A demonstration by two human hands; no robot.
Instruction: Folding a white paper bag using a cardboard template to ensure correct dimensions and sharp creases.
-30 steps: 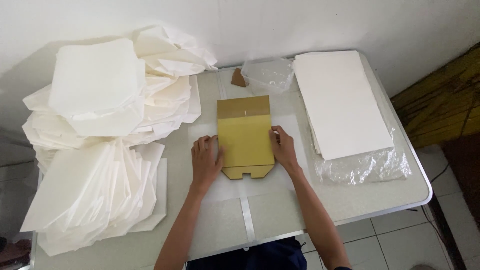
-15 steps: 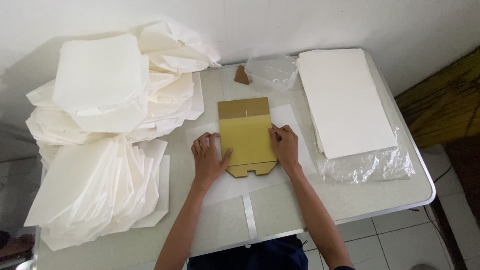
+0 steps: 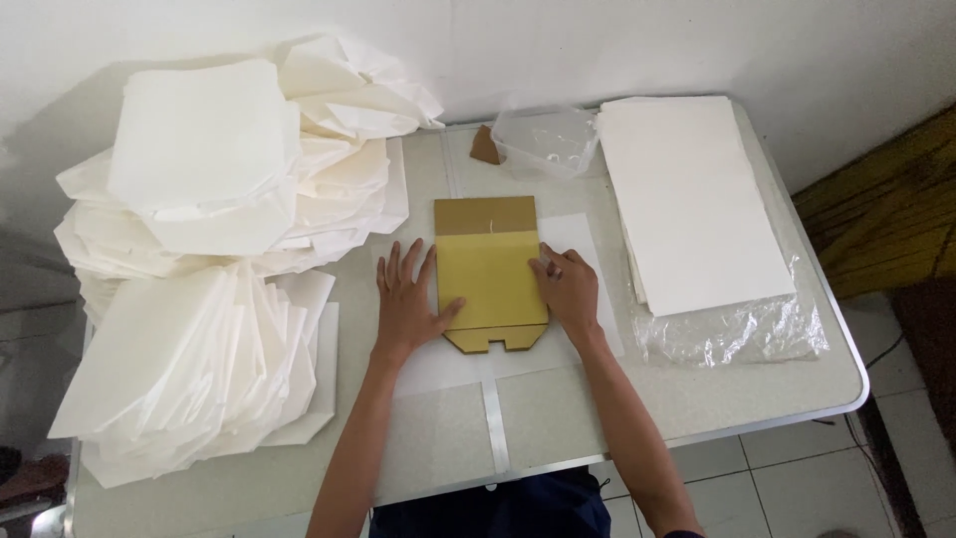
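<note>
Change since the earlier frames: little; your hands stayed at the two sides of the brown card template [image 3: 488,271], the right fingers drawn slightly further onto its right edge; the view itself sat a touch lower on the worktop [image 3: 697,399].

Item, left hand [image 3: 406,304]: laid flat, fingers spread wide and pointing away from you, thumb tip touching the template's lower left edge; it held nothing, only pressed down on the white sheet [image 3: 578,249] beneath.

Item, right hand [image 3: 570,289]: fingers curled and narrow, tips resting on the template's right edge; whether it pinched the paper below you could not tell from this view.

Item, brown card template: flat at the middle of the worktop, between your hands, darker band at its far end, notched tab at its near end; it lay on the white sheet, which showed at its right side and toward you.

Item, stack of flat white paper [image 3: 692,199]: to your right, lying on clear plastic wrap [image 3: 737,334].

Item, clear plastic tub [image 3: 546,139]: at the far edge, just beside that stack; a small brown card scrap [image 3: 485,147] lay to its left.

Item, heaps of folded white paper pieces [image 3: 209,259]: to your left, piled in fanned, overlapping layers.
</note>
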